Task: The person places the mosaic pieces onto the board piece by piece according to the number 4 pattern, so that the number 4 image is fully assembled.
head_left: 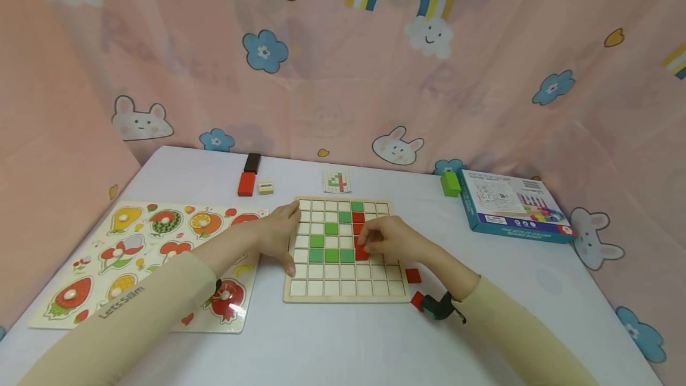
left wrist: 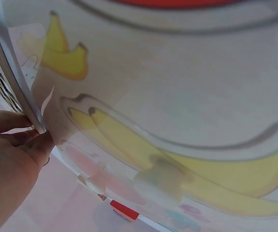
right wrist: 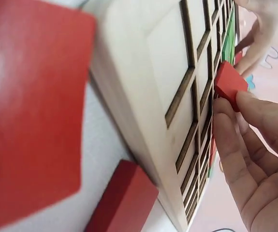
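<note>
A wooden grid board (head_left: 345, 299) lies mid-table, with green tiles (head_left: 331, 255) in a stepped shape and red tiles (head_left: 358, 217) in a column. My right hand (head_left: 391, 237) pinches a red square tile (right wrist: 229, 84) between thumb and fingers, tilted over the column's lower end. Along the board's left edge rests my left hand (head_left: 274, 237), fingers and thumb spread apart. In the left wrist view, that hand's fingertips touch the board's side. Two loose red tiles (head_left: 413, 276) lie right of the board, one partly hidden by the wrist camera.
A fruit puzzle board (head_left: 102, 255) lies at left, partly under the left forearm. Behind the grid board are a pattern card (head_left: 336, 181), a red block (head_left: 246, 184), a dark block (head_left: 252, 162) and a yellow striped block (head_left: 265, 187). A green block (head_left: 450, 184) touches a box (head_left: 514, 204) at right.
</note>
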Tool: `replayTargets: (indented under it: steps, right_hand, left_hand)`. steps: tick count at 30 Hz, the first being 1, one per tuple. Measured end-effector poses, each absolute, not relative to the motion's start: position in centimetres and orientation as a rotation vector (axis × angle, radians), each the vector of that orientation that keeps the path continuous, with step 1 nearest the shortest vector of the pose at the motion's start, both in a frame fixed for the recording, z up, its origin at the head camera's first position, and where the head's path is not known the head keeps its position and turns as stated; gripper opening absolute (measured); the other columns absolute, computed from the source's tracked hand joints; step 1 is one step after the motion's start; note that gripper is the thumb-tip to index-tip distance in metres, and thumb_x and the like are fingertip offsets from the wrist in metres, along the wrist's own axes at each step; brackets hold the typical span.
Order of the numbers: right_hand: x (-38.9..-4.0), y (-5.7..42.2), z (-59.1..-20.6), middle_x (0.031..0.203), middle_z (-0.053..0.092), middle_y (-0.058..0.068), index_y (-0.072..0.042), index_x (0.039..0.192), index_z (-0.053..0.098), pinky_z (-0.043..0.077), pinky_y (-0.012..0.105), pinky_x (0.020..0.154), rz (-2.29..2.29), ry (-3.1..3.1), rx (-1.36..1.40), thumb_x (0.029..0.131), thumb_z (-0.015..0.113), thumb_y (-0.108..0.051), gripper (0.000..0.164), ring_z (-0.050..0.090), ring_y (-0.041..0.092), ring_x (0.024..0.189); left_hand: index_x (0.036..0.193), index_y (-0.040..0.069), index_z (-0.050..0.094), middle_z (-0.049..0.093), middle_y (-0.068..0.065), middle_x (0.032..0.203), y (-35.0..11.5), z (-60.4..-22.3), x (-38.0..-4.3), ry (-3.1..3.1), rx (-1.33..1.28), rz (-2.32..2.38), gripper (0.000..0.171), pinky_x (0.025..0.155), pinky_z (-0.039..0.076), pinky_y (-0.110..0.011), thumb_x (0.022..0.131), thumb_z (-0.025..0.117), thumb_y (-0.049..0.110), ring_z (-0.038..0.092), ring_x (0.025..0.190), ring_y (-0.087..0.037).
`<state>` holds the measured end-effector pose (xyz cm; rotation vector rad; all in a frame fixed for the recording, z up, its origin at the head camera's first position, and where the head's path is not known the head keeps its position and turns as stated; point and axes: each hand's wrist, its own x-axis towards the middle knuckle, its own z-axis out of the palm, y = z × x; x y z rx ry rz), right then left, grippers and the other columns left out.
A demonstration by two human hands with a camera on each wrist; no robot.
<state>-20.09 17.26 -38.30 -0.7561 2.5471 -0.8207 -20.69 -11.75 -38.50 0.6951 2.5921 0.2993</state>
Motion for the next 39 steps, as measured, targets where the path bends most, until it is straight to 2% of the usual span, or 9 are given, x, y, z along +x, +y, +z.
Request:
replayTargets:
  steps: [6, 19, 26, 32, 39]
  right_hand:
    - [-19.6, 16.8, -37.9, 0.081, 0.068, -0.003, -0.014, 0.088, 0.070, 0.051, 0.021, 0.069, -0.791, 2.538, -0.752, 0.088, 0.072, -0.008, 0.006, 0.057, 0.011, 0.075]
    - [-19.6, 16.7, -38.2, 0.084, 0.069, -0.005, -0.014, 0.088, 0.072, 0.053, 0.020, 0.072, -0.733, 2.595, -0.804, 0.087, 0.073, -0.008, 0.006, 0.058, 0.010, 0.079]
    - [-19.4, 16.9, -38.0, 0.087, 0.070, -0.006, -0.016, 0.095, 0.075, 0.052, 0.021, 0.073, -0.639, 2.631, -0.827, 0.088, 0.073, -0.010, 0.010, 0.058, 0.009, 0.081]
    - [-19.9, 19.1, -37.2, 0.092, 0.069, -0.004, -0.018, 0.099, 0.073, 0.050, 0.027, 0.078, -0.667, 2.593, -0.757, 0.090, 0.070, -0.014, 0.010, 0.056, 0.015, 0.088]
    - [-21.4, 24.1, -37.5, 0.096, 0.070, -0.004, -0.020, 0.100, 0.073, 0.052, 0.025, 0.080, -0.651, 2.526, -0.783, 0.090, 0.068, -0.011, 0.014, 0.058, 0.013, 0.089]
  left_hand:
    - [0.154, -0.011, 0.012, -0.001, -0.027, 0.165, -11.8, -38.5, -20.7, 2.595, 0.698, 0.300, 0.139, 0.126, 0.021, -0.053, 0.059, 0.090, 0.054, 0.009, 0.154, -0.045]
    - [0.154, -0.011, 0.012, -0.001, -0.027, 0.165, -11.8, -38.8, -20.9, 2.604, 0.695, 0.311, 0.139, 0.125, 0.023, -0.053, 0.058, 0.090, 0.054, 0.010, 0.153, -0.045]
    - [0.153, -0.012, 0.013, 0.000, -0.028, 0.165, -11.7, -38.7, -20.8, 2.600, 0.711, 0.300, 0.138, 0.125, 0.022, -0.053, 0.059, 0.090, 0.054, 0.010, 0.153, -0.046]
    - [0.152, -0.014, 0.014, 0.001, -0.031, 0.164, -11.7, -38.7, -20.9, 2.598, 0.729, 0.308, 0.137, 0.125, 0.021, -0.054, 0.059, 0.090, 0.053, 0.010, 0.153, -0.048]
    - [0.152, -0.014, 0.015, 0.002, -0.031, 0.164, -11.8, -38.8, -20.9, 2.603, 0.728, 0.309, 0.137, 0.125, 0.021, -0.054, 0.059, 0.090, 0.052, 0.011, 0.152, -0.048]
